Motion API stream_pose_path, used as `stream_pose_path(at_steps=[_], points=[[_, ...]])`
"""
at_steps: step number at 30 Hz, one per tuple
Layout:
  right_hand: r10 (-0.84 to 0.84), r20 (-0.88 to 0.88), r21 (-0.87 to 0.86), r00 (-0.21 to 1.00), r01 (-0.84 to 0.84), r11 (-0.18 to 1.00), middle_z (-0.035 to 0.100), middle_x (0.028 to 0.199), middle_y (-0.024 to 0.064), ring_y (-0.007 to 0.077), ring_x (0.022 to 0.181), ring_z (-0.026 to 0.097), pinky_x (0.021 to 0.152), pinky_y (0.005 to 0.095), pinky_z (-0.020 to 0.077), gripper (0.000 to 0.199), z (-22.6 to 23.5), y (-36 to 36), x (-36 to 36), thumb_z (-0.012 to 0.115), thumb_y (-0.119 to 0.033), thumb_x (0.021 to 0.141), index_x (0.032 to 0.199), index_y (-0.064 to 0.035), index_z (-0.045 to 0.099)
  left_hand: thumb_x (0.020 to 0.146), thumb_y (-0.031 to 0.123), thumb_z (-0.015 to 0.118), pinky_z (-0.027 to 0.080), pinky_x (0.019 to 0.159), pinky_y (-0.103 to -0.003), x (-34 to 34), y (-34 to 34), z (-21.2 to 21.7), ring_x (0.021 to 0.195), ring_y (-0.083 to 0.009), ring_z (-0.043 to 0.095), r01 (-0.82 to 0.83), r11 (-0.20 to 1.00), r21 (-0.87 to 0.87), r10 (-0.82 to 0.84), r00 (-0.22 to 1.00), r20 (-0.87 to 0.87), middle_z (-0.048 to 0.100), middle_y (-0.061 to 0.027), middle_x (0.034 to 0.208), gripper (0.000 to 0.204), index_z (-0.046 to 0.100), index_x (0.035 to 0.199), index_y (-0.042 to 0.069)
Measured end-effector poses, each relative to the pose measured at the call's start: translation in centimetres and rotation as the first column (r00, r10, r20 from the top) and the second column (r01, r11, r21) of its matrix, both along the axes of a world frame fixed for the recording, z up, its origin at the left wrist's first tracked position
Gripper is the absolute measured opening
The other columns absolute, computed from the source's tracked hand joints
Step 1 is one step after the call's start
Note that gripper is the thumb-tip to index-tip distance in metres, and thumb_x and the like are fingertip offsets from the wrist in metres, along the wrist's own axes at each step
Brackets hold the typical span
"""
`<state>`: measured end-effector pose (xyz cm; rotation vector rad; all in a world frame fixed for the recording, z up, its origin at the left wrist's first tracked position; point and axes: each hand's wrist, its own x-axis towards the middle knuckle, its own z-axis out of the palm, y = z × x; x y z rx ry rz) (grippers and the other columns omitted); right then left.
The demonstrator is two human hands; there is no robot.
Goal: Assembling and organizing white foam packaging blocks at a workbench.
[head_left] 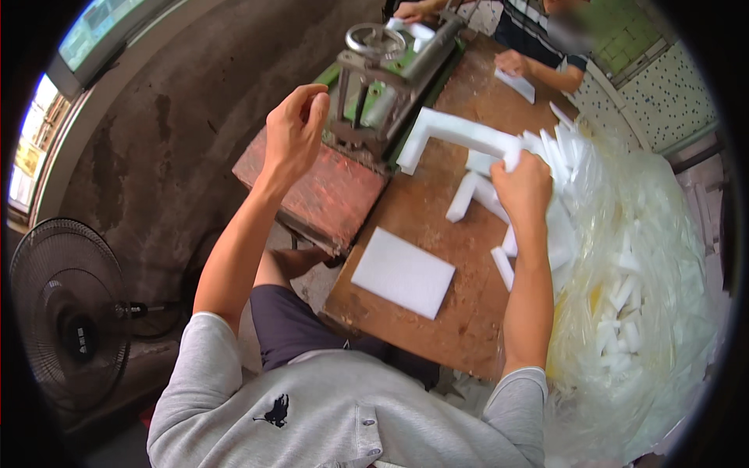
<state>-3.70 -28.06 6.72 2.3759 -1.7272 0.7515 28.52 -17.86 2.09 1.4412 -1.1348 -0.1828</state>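
Observation:
My right hand (524, 187) is closed on the right end of a white U-shaped foam piece (460, 129), above the brown worktable. The piece's other leg reaches down beside the machine. Raised at the left, my left hand (296, 129) has its fingers curled, and I see nothing in them. It is nearest to a green and grey metal machine (359, 97) with a round handwheel (375, 40). Below the held piece lies a smaller angled foam piece (466, 195). A flat white foam sheet (403, 272) rests near the table's front edge.
A large clear plastic bag (663, 312) of white foam offcuts bulges along the table's right side. At the far end, a co-worker's hand (512, 62) touches a foam piece (516, 84). A reddish block (343, 183) adjoins the machine. At left stands a black fan (74, 312).

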Motion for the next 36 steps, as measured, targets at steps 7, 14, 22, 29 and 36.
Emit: stream_pose_path(at_steps=[7, 14, 22, 29, 36], points=[[0.014, 0.327, 0.290, 0.945, -0.114, 0.950, 0.061, 0.073, 0.0197, 0.0396, 0.068, 0.061, 0.064, 0.0482, 0.0468, 0.024, -4.8, 14.0, -5.6, 0.073, -0.016, 0.083, 0.080, 0.0040, 0.062, 0.094, 0.026, 0.071, 0.051, 0.068, -0.037, -10.5, 9.8, 1.2, 0.072, -0.0257, 0.062, 0.287, 0.919, 0.271, -0.304, 0.952, 0.025, 0.064, -0.0174, 0.085, 0.039, 0.067, 0.114, -0.007], [0.030, 0.377, 0.272, 0.926, -0.141, 0.952, 0.059, 0.070, 0.0171, 0.0351, 0.062, 0.058, 0.060, 0.0457, 0.0450, 0.025, -8.6, 16.9, -5.3, 0.073, -0.017, 0.086, 0.081, 0.0046, 0.061, 0.092, 0.019, 0.073, 0.049, 0.067, -0.034, -11.3, 9.8, -3.6, 0.069, -0.0222, 0.057, 0.338, 0.844, 0.416, -0.413, 0.905, 0.102, 0.060, -0.0146, 0.082, 0.033, 0.068, 0.116, -0.004], [0.057, 0.356, 0.252, 0.933, -0.155, 0.955, 0.058, 0.069, 0.0176, 0.0356, 0.060, 0.057, 0.058, 0.0458, 0.0439, 0.027, -9.7, 17.2, -5.1, 0.075, -0.017, 0.085, 0.078, 0.0052, 0.060, 0.092, 0.016, 0.071, 0.049, 0.066, -0.035, -10.9, 10.7, -5.6, 0.069, -0.0231, 0.058, 0.336, 0.838, 0.431, -0.424, 0.897, 0.125, 0.060, -0.0156, 0.082, 0.029, 0.068, 0.113, -0.004], [0.064, 0.359, 0.245, 0.931, -0.160, 0.956, 0.058, 0.068, 0.0175, 0.0355, 0.060, 0.057, 0.058, 0.0460, 0.0431, 0.027, -9.7, 17.2, -5.1, 0.075, -0.017, 0.084, 0.077, 0.0049, 0.060, 0.092, 0.015, 0.070, 0.048, 0.066, -0.037, -11.0, 10.7, -6.1, 0.069, -0.0265, 0.059, 0.334, 0.846, 0.416, -0.424, 0.894, 0.146, 0.058, -0.0171, 0.080, 0.026, 0.068, 0.110, -0.004], [0.072, 0.329, 0.219, 0.941, -0.151, 0.964, 0.058, 0.069, 0.0187, 0.0383, 0.062, 0.059, 0.059, 0.0476, 0.0444, 0.026, -9.7, 17.3, -4.7, 0.075, -0.017, 0.084, 0.076, 0.0038, 0.060, 0.090, 0.010, 0.071, 0.049, 0.065, -0.038, -10.8, 10.7, -7.2, 0.069, -0.0281, 0.059, 0.316, 0.875, 0.368, -0.391, 0.908, 0.151, 0.059, -0.0177, 0.081, 0.025, 0.068, 0.110, -0.005]])
